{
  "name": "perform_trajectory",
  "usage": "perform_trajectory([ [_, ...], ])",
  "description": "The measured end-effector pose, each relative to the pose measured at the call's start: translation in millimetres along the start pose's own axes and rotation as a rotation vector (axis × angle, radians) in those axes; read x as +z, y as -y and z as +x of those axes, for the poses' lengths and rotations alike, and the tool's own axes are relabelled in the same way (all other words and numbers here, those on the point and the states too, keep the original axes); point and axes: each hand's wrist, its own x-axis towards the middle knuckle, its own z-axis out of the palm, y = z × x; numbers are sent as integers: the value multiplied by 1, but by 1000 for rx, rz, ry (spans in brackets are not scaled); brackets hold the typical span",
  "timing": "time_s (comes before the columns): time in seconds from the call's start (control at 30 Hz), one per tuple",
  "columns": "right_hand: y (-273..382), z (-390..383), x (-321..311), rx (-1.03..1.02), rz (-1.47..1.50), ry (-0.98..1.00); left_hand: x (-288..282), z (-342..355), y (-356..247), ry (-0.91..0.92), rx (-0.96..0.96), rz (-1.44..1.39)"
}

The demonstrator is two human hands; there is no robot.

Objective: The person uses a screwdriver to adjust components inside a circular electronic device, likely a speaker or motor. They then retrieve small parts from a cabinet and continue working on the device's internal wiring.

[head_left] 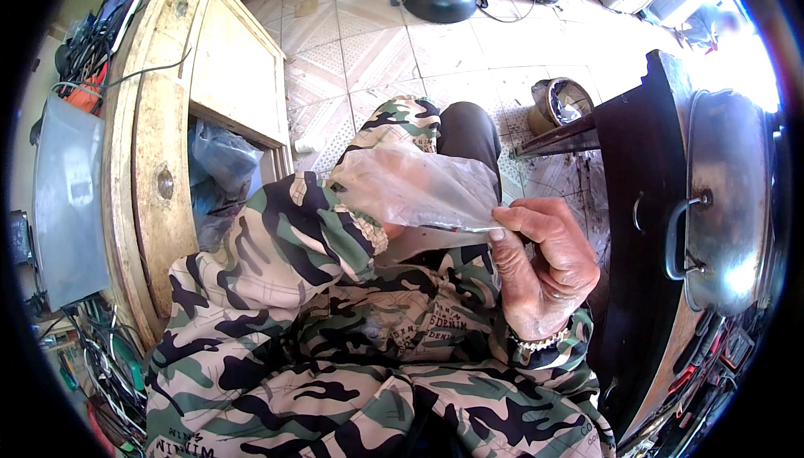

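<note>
Head view: right hand (543,267) pinches the edge of a clear plastic bag (414,186) between thumb and fingertips, fingers closed on the film. Left hand is hidden inside the bag; its finger state cannot be told. The bag is held above the lap, between the wooden cabinet (159,165) and the metal pot (727,198). Judged progress: bag drawn over the left hand and looks empty; nothing is seen picked up with it yet.

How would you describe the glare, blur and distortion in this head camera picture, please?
Head view: fisheye bends the wooden cabinet and metal pot toward the dark rim; sunlight blows out the upper right and glints off the pot; far background patches are blurred; the right hand pinching the clear plastic bag is sharp.
</note>
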Motion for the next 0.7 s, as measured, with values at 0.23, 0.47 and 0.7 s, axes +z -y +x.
perform_trajectory([
  [0.23, 4, 0, -4, 31, 0, -8, -5, -10, -15, 212, 334, 646],
  [0.47, 2, -6, -5, 56, -33, 16, 28, -25, -22, 379, 415, 710],
  [0.7, 3, -15, -8, 42, -51, 49, 52, -16, -18, 204, 247, 643],
])
